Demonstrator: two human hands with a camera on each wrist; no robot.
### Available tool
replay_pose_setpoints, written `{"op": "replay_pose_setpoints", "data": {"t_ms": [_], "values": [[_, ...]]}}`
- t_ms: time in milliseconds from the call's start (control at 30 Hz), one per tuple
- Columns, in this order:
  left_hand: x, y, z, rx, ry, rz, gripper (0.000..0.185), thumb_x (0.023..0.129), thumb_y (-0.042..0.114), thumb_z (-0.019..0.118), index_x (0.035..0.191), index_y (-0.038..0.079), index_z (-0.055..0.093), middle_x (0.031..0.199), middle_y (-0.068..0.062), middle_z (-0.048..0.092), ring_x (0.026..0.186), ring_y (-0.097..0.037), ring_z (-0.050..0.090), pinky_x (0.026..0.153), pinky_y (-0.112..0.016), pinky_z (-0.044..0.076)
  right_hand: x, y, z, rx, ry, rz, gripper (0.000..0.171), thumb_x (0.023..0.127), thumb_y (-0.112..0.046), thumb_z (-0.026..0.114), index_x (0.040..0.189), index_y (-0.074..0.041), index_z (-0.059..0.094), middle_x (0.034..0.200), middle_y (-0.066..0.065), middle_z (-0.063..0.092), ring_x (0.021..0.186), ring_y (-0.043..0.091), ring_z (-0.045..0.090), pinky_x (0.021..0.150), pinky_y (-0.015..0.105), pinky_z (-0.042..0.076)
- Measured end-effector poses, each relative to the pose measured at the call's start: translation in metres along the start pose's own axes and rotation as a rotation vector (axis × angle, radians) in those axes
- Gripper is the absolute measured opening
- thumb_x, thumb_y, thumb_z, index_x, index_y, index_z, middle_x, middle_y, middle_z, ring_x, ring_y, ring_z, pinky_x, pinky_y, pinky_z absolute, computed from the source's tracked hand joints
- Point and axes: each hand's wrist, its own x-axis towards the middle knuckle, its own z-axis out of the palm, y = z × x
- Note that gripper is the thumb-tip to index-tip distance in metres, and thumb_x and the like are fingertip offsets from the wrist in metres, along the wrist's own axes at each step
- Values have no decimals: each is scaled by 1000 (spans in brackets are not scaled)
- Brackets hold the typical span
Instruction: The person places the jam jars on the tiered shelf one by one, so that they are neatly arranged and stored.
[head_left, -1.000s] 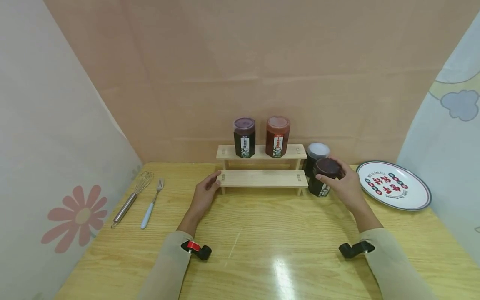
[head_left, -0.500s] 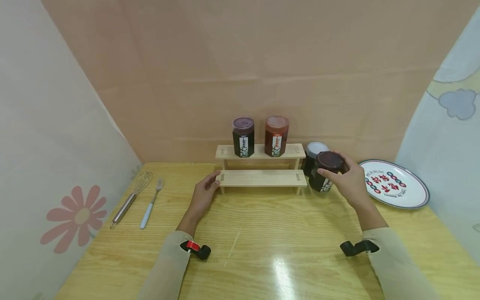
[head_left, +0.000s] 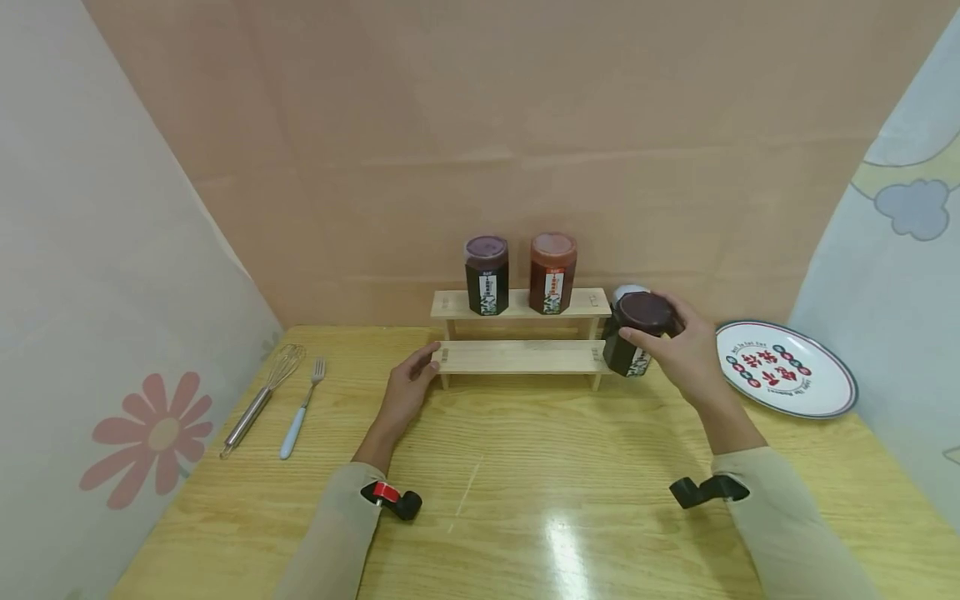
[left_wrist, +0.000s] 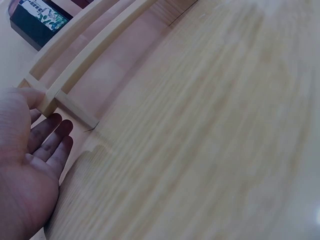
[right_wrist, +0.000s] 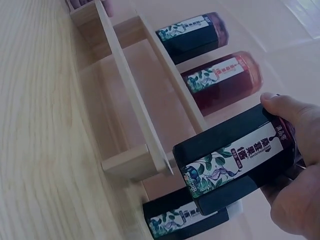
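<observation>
Near-black hexagonal jar (right_wrist: 235,160) wears dark maroon lid, white label printed with green leaves, blue fruit. Red hexagonal jar (head_left: 553,282) shows pale coral lid, red-topped label; second dark hexagonal jar (head_left: 487,282), purple lid. Two-tier shelf (head_left: 517,357) in pale blond wood; yellow wood-grain table (head_left: 525,475). Oval white plate (head_left: 832,371): dark rim, red characters. Silver metal whisk (head_left: 258,412); light-blue-handled metal fork (head_left: 296,425). Peach cloth backdrop (head_left: 465,117); grey-white side cloth (head_left: 90,208), pink flower (head_left: 162,433), tan centre.
</observation>
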Motion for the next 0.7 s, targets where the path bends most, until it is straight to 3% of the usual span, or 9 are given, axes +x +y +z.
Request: {"op": "replay_pose_setpoints", "data": {"t_ms": [167,400,700], "values": [[1,-1,0,-4,3,-6,41,108,26,57,149,22,57,161,-7,47,152,-26,41,126,-45,35,3,-8,8,34,-28,24,84,88,-31,85,157,-15,41,154,14,52,145,28,51,97,5,48],[0,-2,1,-4,5,-8,41,108,25,57,149,21,57,161,-9,46,152,-28,40,126,-47,35,6,-11,28,67,-28,-15,76,86,-29,87,151,-17,49,145,7,57,128,12,60,93,6,50],[1,-3,1,-8,6,2,42,108,26,57,149,21,56,162,-8,46,153,-28,40,126,-46,35,5,-20,59,98,-100,-34,82,84,-31,88,153,-16,47,142,19,55,130,35,60,83,9,55]]}}
